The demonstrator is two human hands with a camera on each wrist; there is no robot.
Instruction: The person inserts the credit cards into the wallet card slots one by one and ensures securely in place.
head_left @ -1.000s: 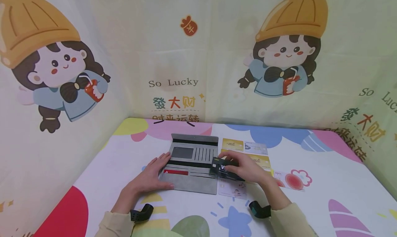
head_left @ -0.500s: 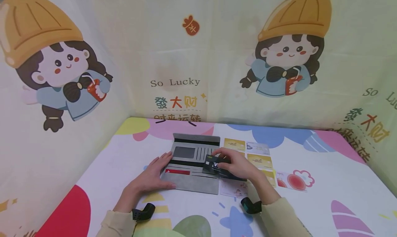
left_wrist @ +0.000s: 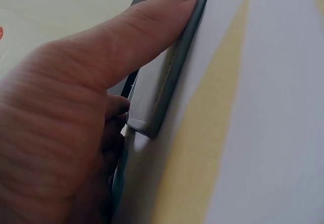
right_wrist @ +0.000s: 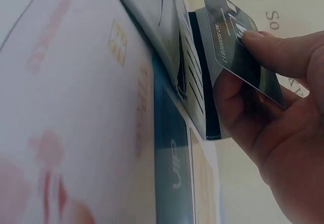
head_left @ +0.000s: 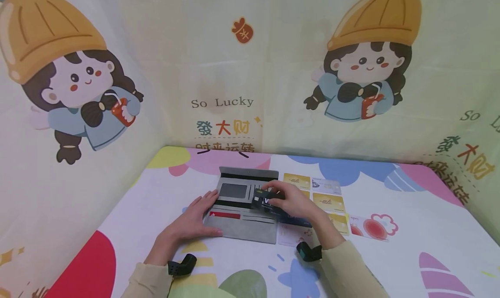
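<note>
A grey long wallet [head_left: 246, 231] lies unfolded on the table, with card slots and a dark window pocket on its upper panel. A red card [head_left: 225, 215] sits in a slot of its lower panel. My left hand [head_left: 191, 222] rests at the wallet's left side, the thumb [left_wrist: 152, 19] lying over its front edge. Over the right part of the wallet, my right hand [head_left: 293, 198] pinches a black bank card [right_wrist: 223, 29] between thumb and fingers. That card is tilted and held above the slots in the right wrist view; the hand hides part of it.
Right of the wallet lie several gold cards [head_left: 328, 202], a silver card [head_left: 326, 185], a dark blue card [head_left: 298, 220] and a pale pink card [head_left: 294, 234]. Farther right is a white-and-red card [head_left: 367, 228]. A printed cloth [head_left: 281, 116] hangs behind the table.
My right hand has moved left and slightly farther back with the black card, from the wallet's right edge to over its upper slots. My left hand has stayed on the wallet.
</note>
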